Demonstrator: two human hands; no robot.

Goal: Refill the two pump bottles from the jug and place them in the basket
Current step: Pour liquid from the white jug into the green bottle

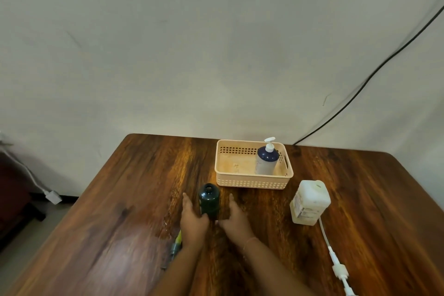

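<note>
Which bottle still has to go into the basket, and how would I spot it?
On the wooden table, look just in front of the beige basket, between the left hand and right hand. The dark green bottle stands there with an open neck, unlike the white-pumped blue-topped bottle in the basket.

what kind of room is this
Probably a plain room at home or in a small office, not a kitchen or bathroom. A wooden table stands against a bare pale wall, a black cable runs down that wall, and a white adapter lies on the floor.
</note>
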